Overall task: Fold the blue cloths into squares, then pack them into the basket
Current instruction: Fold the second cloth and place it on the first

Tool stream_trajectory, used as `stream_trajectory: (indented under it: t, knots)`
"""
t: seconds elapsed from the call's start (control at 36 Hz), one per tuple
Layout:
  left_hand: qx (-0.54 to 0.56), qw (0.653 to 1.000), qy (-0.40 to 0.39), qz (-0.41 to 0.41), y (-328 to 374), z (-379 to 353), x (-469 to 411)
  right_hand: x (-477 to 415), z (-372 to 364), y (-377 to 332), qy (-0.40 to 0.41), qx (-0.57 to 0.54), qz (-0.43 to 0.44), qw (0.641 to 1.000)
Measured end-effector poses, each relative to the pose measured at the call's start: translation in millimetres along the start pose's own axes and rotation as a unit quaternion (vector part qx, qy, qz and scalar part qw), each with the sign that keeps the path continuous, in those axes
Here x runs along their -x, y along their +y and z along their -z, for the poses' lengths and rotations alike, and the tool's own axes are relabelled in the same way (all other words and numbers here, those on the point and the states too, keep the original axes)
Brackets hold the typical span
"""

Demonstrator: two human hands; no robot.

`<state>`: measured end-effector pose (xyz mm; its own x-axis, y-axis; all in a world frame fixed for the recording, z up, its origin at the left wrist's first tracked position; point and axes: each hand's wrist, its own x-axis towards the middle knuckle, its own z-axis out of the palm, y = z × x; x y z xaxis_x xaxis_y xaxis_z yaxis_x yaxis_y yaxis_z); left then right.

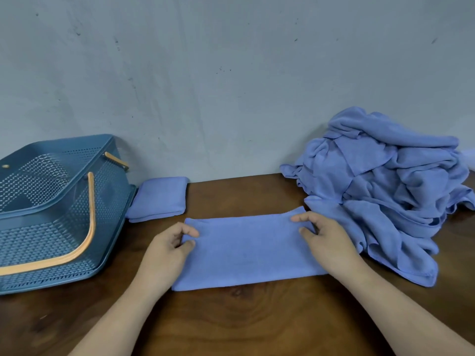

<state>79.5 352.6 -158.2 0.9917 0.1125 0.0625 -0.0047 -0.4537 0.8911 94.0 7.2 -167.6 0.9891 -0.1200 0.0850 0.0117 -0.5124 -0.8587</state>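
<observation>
Step in hand: folding. Half-folded cloth (246,250) lies as long strip at centre frame on desk (257,325). Left hand (169,249) pinches its left end, right hand (326,240) pinches its right end.

Next, likely: bring one end over the other, edges matched, to make a square.

Basket (110,201), left of frame, tilted: no cloth seen inside. Folded square (159,199) just beside it. Unfolded pile (385,188) at right.

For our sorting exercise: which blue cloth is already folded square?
The folded cloth beside the basket; the held cloth is a long strip, the pile crumpled.
</observation>
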Motion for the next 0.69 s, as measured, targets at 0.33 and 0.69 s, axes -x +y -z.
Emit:
stream_trajectory:
  t: [0.33, 0.69]
  knots:
    - [-0.042, 0.999, 0.013, -0.003, -12, -3, -12, -1, -3, -2, -0.003, 0.087, -0.010, 0.996]
    - [-0.127, 0.991, 0.014, -0.032, 8, -15, 3, 19, -12, -34, 0.046, 0.429, 0.126, 0.893]
